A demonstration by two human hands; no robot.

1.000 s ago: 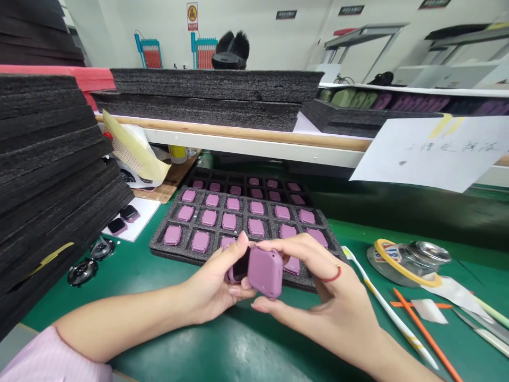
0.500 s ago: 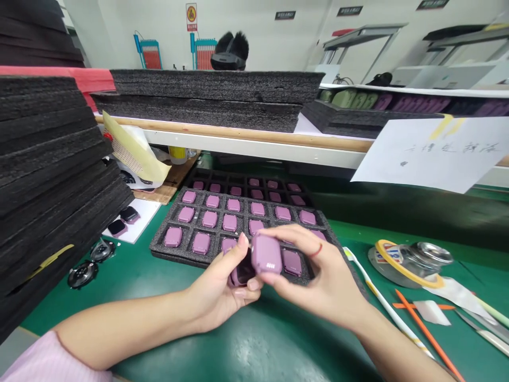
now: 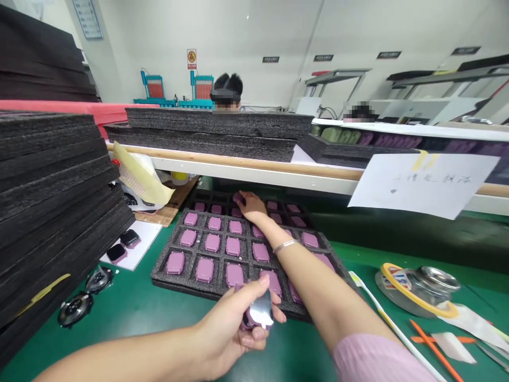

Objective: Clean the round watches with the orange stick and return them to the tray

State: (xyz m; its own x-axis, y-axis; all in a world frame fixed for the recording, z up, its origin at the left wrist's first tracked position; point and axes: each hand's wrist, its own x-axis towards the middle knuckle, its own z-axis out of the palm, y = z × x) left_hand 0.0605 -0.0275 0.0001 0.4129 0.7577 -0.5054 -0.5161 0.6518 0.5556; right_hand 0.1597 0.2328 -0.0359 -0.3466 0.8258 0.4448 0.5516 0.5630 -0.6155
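My left hand [image 3: 234, 326] is closed round a purple watch body [image 3: 259, 314] with a shiny screen, held just in front of the black foam tray [image 3: 161, 268]. My right hand [image 3: 249, 206] reaches far over that tray to the tray behind it [image 3: 199, 195]. Its fingers pinch a purple watch body [image 3: 237, 198] at a back-row pocket. Several purple watch bodies [image 3: 233, 246] fill the pockets of both trays.
Tall stacks of black foam sheets [image 3: 47, 191] stand at the left, and more lie on the shelf [image 3: 214, 132]. Two watches [image 3: 123, 245] rest on a white card. A tape roll [image 3: 413, 291], a metal dish [image 3: 435, 278] and orange and white sticks [image 3: 433, 350] lie at the right. A person's head shows behind the shelf.
My right hand has left my left hand and stretched out to the back tray with a purple watch body. My left hand keeps the other watch, now screen up. The camera tilted upward.
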